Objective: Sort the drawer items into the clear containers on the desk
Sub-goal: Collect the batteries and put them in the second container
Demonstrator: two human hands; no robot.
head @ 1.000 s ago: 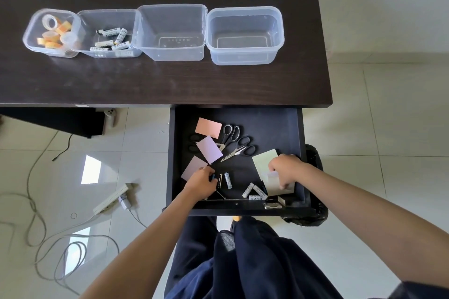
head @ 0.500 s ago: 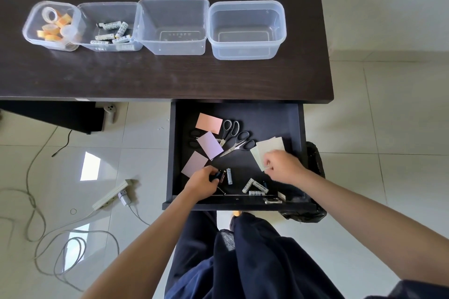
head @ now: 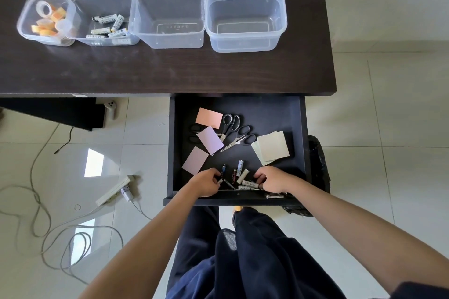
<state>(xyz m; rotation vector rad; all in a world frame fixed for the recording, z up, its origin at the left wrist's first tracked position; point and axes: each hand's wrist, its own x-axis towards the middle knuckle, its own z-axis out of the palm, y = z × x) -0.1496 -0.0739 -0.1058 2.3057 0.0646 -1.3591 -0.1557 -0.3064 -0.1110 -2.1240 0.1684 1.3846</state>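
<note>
The open dark drawer [head: 301,128] holds sticky note pads, scissors [head: 234,133] and several loose batteries [head: 240,172] near its front edge. My left hand [head: 206,182] curls its fingers round a battery at the front left of that cluster. At the cluster's right end, my right hand [head: 271,178] grips a white battery. The pale green note pads [head: 272,147] lie free behind my right hand. On the desk stand clear containers in a row: one with tape rolls [head: 45,19], one with batteries [head: 107,24], and two empty ones [head: 170,17] [head: 245,19].
Pink and purple note pads [head: 209,139] lie in the drawer's left half. A metal clip [head: 274,195] sits on the drawer's front rim. A power strip [head: 114,189] and cables lie on the tiled floor to the left. My legs are under the drawer.
My right hand has let go of the green note pads and dropped to the batteries at the drawer's front. My left hand stays at the batteries, shifted slightly.
</note>
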